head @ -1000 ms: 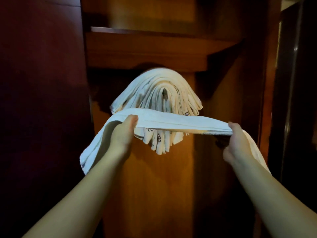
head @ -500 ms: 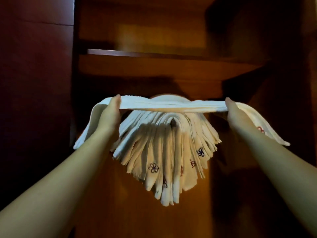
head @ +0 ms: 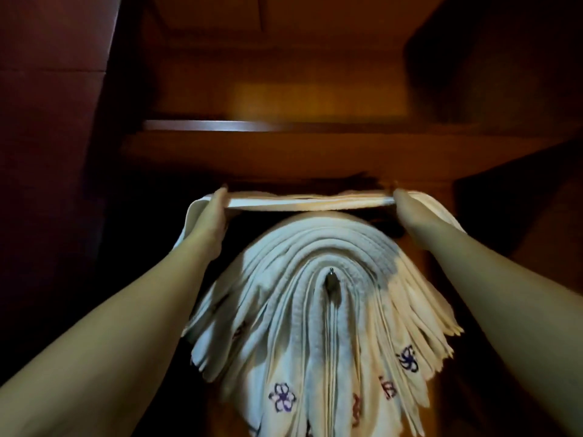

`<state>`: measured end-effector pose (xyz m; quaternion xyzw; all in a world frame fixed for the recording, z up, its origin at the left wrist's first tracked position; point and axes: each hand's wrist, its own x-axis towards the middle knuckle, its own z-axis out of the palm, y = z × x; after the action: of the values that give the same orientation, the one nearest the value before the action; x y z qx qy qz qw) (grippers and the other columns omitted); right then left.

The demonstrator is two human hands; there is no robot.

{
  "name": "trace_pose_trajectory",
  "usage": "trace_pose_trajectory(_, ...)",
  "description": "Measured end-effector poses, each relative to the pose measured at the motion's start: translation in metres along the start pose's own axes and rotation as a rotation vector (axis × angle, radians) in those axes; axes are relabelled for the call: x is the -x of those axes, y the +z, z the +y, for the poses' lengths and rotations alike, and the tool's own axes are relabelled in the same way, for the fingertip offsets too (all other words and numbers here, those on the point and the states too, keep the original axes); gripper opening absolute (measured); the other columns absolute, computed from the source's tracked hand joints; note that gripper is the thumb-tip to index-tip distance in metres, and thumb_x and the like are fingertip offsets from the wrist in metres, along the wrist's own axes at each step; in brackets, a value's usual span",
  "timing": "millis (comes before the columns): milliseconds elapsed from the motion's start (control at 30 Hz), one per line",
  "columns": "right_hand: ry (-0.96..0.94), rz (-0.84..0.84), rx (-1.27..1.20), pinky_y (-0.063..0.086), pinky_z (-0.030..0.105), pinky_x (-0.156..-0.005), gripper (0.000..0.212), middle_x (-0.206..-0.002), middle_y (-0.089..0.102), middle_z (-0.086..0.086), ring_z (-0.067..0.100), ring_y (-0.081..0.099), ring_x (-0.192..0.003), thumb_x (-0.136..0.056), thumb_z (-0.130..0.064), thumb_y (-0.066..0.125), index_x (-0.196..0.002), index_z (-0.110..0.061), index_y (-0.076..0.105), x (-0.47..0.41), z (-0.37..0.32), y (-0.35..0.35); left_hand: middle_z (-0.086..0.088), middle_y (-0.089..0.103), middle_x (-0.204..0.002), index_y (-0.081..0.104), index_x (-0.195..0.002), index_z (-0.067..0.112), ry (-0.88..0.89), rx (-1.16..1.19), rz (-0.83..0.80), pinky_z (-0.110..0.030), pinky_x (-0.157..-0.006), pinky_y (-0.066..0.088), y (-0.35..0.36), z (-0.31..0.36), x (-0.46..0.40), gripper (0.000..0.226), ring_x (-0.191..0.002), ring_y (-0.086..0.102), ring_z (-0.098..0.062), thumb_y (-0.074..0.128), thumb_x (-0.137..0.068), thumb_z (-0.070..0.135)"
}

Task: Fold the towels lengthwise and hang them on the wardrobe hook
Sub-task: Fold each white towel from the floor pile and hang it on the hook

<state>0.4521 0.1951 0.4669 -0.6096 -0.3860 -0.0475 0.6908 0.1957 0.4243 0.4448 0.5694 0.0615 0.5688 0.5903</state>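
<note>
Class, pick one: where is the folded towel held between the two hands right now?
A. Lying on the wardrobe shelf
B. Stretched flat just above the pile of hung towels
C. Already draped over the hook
B: the folded towel spans between the left hand and right hand, above the pile of hung towels on the hook.

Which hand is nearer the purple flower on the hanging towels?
Left. The left hand grips the folded towel up and left of the purple flower; the right hand grips it farther off, up and right.
</note>
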Motion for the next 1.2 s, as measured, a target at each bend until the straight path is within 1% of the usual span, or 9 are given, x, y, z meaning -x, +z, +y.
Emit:
trace_pose_trajectory(100,0.062,-0.026,-0.048,0.052,0.016,-0.058,0.053,-0.085,0.075,0.004,0.015,0.071,-0.073,-0.105,-0.055,0.036,-0.098,-0.014,0.068,-0.015,0.025,0.006,-0.013,0.074,-0.099,0.076,-0.09,0.017,0.019,-0.046,0.123,-0.035,-0.089,0.052,0.003,-0.019,-0.007,0.037,-0.089,0.073,-0.024,0.066,-0.085,0.053)
trace_pose_trajectory(233,0.141,-0.077,-0.084,0.043,0.046,-0.111,0.072,-0.126,0.067,0.014,0.032,0.062,-0.12,-0.092,-0.072,0.042,-0.13,-0.015,0.063,-0.017,0.064,0.009,-0.011,0.073,-0.109,0.069,-0.109,0.022,-0.078,-0.174,0.173,-0.038,-0.091,0.053,-0.007,-0.054,-0.005,0.039,-0.097,0.07,-0.027,0.061,-0.091,0.055)
trace_pose_trajectory(333,0.135,-0.046,-0.121,0.036,0.049,-0.117,0.077,-0.137,0.061,0.012,0.033,0.054,-0.128,-0.082,-0.071,0.044,-0.133,-0.017,0.062,-0.017,0.073,0.013,-0.009,0.077,-0.083,0.067,-0.106,0.014,-0.168,-0.132,0.118,-0.029,-0.065,0.057,-0.005,-0.072,0.005,0.037,-0.075,0.074,-0.024,0.052,-0.098,0.047)
trace_pose_trajectory(500,0.133,-0.022,-0.22,0.043,0.049,-0.11,0.065,-0.137,0.061,0.013,0.032,0.057,-0.122,-0.086,-0.06,0.044,-0.136,-0.021,0.059,-0.019,0.08,0.016,-0.021,0.074,-0.1,0.067,-0.117,0.005,-0.248,-0.136,0.079,-0.045,-0.097,0.052,0.002,-0.077,0.013,0.043,-0.097,0.069,-0.035,0.049,-0.098,0.04)
trace_pose_trajectory(700,0.221,0.124,-0.383,0.054,0.027,-0.051,0.034,-0.082,0.076,0.003,0.019,0.074,-0.069,-0.091,-0.053,0.059,-0.098,-0.021,0.07,-0.005,0.093,0.013,-0.018,0.076,-0.097,0.068,-0.117,0.011,-0.294,-0.092,0.1,-0.045,-0.093,0.056,-0.007,-0.077,0.02,0.045,-0.094,0.072,-0.033,0.052,-0.094,0.047)
trace_pose_trajectory(867,0.326,0.22,-0.438,0.051,0.033,-0.069,0.044,-0.113,0.067,0.014,0.028,0.065,-0.088,-0.092,-0.042,0.057,-0.124,-0.013,0.061,0.006,0.117,0.002,-0.014,0.072,-0.081,0.065,-0.112,0.005,-0.386,-0.016,0.35,-0.028,-0.066,0.055,-0.026,-0.086,0.027,0.036,-0.081,0.067,-0.026,0.058,-0.095,0.036)
trace_pose_trajectory(1033,0.402,0.223,-0.432,0.044,0.049,-0.11,0.06,-0.137,0.061,0.015,0.034,0.059,-0.122,-0.091,-0.051,0.057,-0.136,-0.011,0.06,0.025,0.138,-0.011,-0.013,0.064,-0.131,0.059,-0.122,0.012,-0.365,-0.074,0.222,-0.03,-0.075,0.048,-0.047,-0.105,0.045,0.031,-0.094,0.061,-0.023,0.051,-0.101,0.034)
trace_pose_trajectory(1133,0.477,0.213,-0.371,0.044,0.051,-0.111,0.072,-0.141,0.058,0.016,0.035,0.058,-0.125,-0.089,-0.062,0.056,-0.142,-0.013,0.055,0.032,0.144,-0.019,-0.007,0.075,-0.095,0.064,-0.104,0.009,-0.404,-0.057,0.249,-0.03,-0.066,0.051,-0.052,-0.105,0.058,0.045,-0.075,0.067,-0.023,0.06,-0.095,0.053)
trace_pose_trajectory(1200,0.517,0.188,-0.29,0.052,0.048,-0.099,0.075,-0.132,0.062,0.018,0.035,0.063,-0.115,-0.089,-0.067,0.055,-0.14,-0.013,0.055,0.045,0.139,-0.023,-0.006,0.075,-0.09,0.07,-0.111,0.011,-0.455,-0.034,0.181,-0.034,-0.083,0.052,-0.052,-0.105,0.068,0.06,-0.081,0.069,-0.026,0.055,-0.092,0.066)
